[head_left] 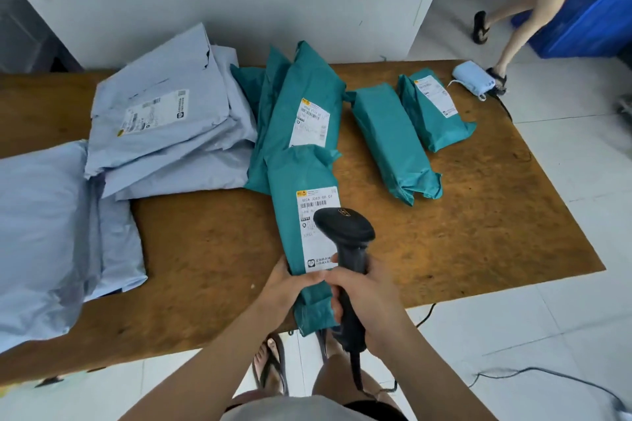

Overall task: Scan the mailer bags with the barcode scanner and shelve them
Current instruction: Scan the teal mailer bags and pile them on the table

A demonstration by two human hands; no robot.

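Teal plastic, creased and taped, made up the long mailer bag (294, 174) in front of the person. It lay lengthwise on the wooden table (478, 232), with its near end hanging past the table's front edge. The left hand (287, 287) gripped that near end, fingers curled round it at the foot of the white label (318, 202). The right hand (366, 297) was wrapped round the handle of the black barcode scanner (345, 232), whose head hung over the label's lower half. A pile of teal bags (307, 92) lay just behind the held one, and two more lay well to its right, a long teal bag (393, 143) and a shorter teal bag (434, 120). Pale blue-grey mailers (164, 120) were stacked on the left. A second person's legs (519, 10) showed beyond the table, near a blue crate (588, 20).
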